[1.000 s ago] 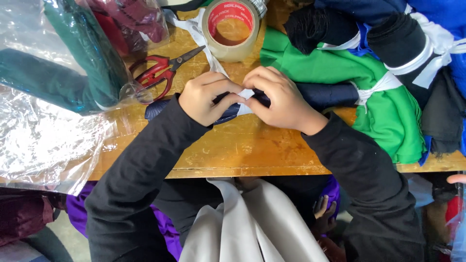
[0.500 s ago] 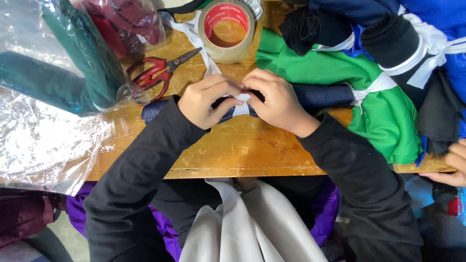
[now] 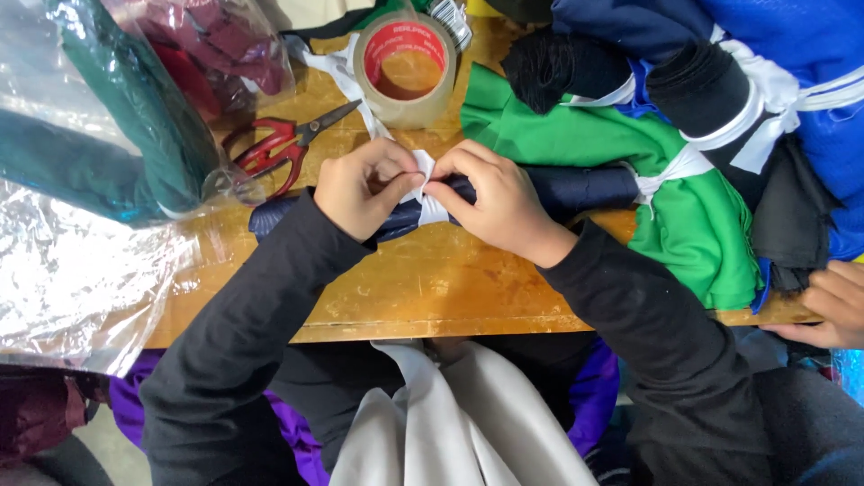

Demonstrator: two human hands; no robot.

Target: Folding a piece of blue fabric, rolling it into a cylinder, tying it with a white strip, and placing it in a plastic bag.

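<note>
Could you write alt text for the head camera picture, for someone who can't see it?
Seen from above, a person's left hand and right hand pinch a white strip around a rolled navy cloth on a wooden table. Red scissors and a tape roll lie behind; green cloth lies to the right and clear bags to the left.
</note>
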